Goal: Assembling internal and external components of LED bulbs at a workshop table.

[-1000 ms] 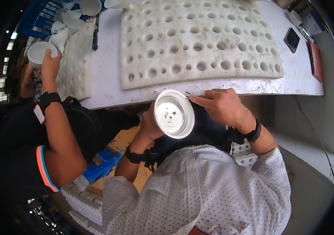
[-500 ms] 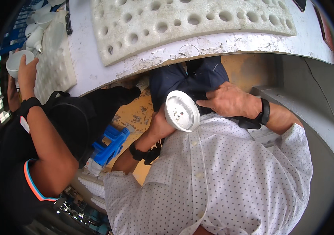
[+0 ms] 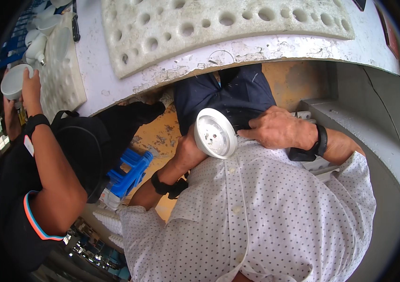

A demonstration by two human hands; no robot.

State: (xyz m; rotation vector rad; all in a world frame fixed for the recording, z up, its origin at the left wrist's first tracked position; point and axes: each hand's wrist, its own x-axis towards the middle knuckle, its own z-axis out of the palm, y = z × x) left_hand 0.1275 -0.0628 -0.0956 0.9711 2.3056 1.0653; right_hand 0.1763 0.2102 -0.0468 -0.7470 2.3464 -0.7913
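Note:
A white bulb housing, an open cup with small parts and holes on its inner plate, is held in front of my shirt. My left hand is closed round its back and left side; part of the grip is hidden behind the cup. Just right of the rim, my right hand has its fingers curled in, the forefinger and thumb pointing at the housing. Whatever those fingertips hold is too small to make out.
A white foam board with round holes lies on the worn white table. At left, a co-worker's hand holds a white bulb near more bulbs and another foam board. A blue plastic stool stands below.
My right hand has shifted slightly down and right, beside the rim. The housing stays in my left hand, almost unmoved. The co-worker's bulb has tilted a little.

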